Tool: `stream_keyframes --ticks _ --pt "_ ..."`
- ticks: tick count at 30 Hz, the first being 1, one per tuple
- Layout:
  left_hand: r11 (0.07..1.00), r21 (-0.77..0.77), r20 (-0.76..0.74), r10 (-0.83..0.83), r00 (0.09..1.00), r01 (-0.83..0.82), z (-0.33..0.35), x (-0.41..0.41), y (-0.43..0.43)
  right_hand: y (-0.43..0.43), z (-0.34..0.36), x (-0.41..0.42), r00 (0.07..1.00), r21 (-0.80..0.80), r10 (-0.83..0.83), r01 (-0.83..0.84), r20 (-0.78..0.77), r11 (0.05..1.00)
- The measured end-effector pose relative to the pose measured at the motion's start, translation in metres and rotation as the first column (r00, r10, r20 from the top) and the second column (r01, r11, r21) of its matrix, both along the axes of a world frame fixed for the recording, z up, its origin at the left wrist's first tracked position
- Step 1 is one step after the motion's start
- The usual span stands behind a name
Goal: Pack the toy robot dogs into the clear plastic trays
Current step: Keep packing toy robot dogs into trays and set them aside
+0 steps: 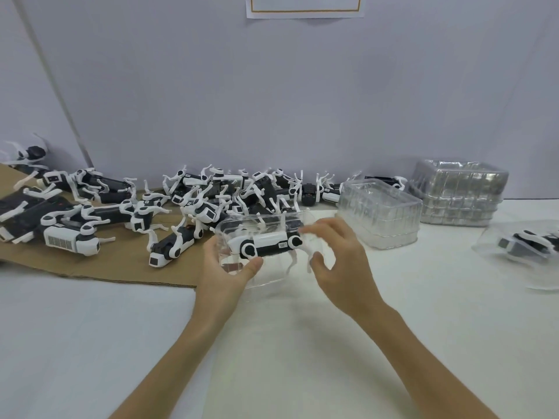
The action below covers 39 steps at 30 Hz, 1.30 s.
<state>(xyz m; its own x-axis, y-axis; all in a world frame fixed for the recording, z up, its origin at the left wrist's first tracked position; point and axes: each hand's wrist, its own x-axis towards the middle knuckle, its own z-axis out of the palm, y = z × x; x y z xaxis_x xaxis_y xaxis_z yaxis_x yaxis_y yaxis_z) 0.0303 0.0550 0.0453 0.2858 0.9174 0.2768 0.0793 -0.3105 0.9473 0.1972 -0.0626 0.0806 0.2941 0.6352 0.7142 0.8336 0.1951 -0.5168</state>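
One toy dog — label illegible — sits in tray the left hand grips.

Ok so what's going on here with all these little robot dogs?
A person is packing toy dogs into plastic trays. The left hand grips a clear tray with one toy robot dog lying in it, while the right hand holds the dog's rear end, apparently seating it. A pile of unpacked dogs waits on the cardboard behind. Empty trays are stacked to the right, and one packed tray lies at the far right.
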Motion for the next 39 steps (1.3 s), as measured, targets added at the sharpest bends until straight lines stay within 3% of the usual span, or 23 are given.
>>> stream_keyframes --ticks 2,4,6,8,18,35,39 --pt "0.998 0.03 0.009 0.057 0.998 -0.058 -0.001 -0.001 0.0 -0.002 0.0 -0.009 0.992 -0.087 0.11 -0.104 0.065 0.991" --pt "0.995 0.036 0.011 0.09 0.996 -0.09 -0.002 -0.001 0.0 -0.002 -0.003 -0.016 0.978 -0.316 0.19 -0.155 0.084 0.936" --pt "0.994 0.057 0.003 0.098 0.995 -0.098 -0.004 -0.001 -0.002 -0.001 -0.01 -0.021 0.966 -0.529 0.201 -0.087 0.161 0.844" --pt "0.992 0.088 -0.004 0.086 0.996 -0.086 -0.003 0.0 -0.005 0.0 -0.016 -0.025 0.958 -0.609 0.186 -0.014 0.22 0.793" --pt "0.953 0.293 -0.046 -0.063 0.997 0.074 -0.001 0.004 -0.022 0.003 -0.028 -0.031 0.949 -0.599 0.025 0.178 0.315 0.781" --pt "0.933 0.359 -0.121 0.066 0.99 -0.018 -0.006 0.009 -0.018 0.006 -0.027 -0.02 0.968 -0.622 0.072 0.098 0.242 0.777" --pt "0.968 0.247 -0.108 0.083 0.991 -0.054 -0.006 0.005 -0.009 0.005 -0.025 -0.015 0.957 -0.566 0.07 0.106 0.281 0.818"
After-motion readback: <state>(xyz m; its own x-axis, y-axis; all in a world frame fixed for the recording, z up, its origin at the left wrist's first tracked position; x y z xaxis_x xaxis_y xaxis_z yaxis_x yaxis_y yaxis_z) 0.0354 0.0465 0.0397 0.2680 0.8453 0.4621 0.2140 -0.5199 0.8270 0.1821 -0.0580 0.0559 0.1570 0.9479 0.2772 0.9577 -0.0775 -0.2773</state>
